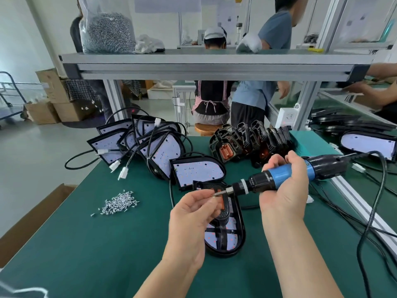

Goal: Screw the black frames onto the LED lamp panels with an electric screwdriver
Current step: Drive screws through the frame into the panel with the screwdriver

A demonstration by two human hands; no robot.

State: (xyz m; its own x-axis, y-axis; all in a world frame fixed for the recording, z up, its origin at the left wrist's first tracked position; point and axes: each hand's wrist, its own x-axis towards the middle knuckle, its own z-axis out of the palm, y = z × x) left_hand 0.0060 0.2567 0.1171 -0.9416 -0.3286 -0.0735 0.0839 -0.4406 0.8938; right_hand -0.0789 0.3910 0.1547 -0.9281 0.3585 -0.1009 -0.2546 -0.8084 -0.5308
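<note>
Head view: your left hand (193, 214) pinches a screw (213, 195) against the bit of the electric screwdriver (277, 179), and your right hand (283, 190) grips its barrel. Seat the screw squarely before lowering. The LED panel (233, 240) with its black frame (221, 239) lies on the bench (86, 244) directly below. Avoid the cable (380, 190) on the right; the left offers room.

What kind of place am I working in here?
Most likely a factory assembly line: stacked LED panels and a screw pile on a green bench, a bag of screws on the shelf, other workers behind.
</note>
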